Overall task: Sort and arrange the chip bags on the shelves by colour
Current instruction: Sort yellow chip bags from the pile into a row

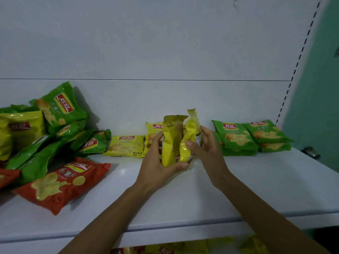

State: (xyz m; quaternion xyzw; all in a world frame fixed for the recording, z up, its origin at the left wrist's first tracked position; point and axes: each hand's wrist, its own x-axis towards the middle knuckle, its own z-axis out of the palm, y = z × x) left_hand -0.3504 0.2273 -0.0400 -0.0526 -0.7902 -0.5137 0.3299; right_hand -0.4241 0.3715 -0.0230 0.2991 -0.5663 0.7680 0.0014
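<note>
Sorting is judged partly done: green bags (pixel 253 138) sit stacked at frame right, yellow bags (pixel 126 145) lie at centre back, a mixed pile (pixel 45 136) remains at left, and the left hand (pixel 157 162) and right hand (pixel 207 145) each have the grip curled round one of the upright yellow pair (pixel 172 142) at the centre of the shelf (pixel 183 195).

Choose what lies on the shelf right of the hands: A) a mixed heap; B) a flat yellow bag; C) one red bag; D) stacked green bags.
D: the stacked green bags sit beyond the right hand; red bag, heap and flat yellow bag lie to the left.
</note>
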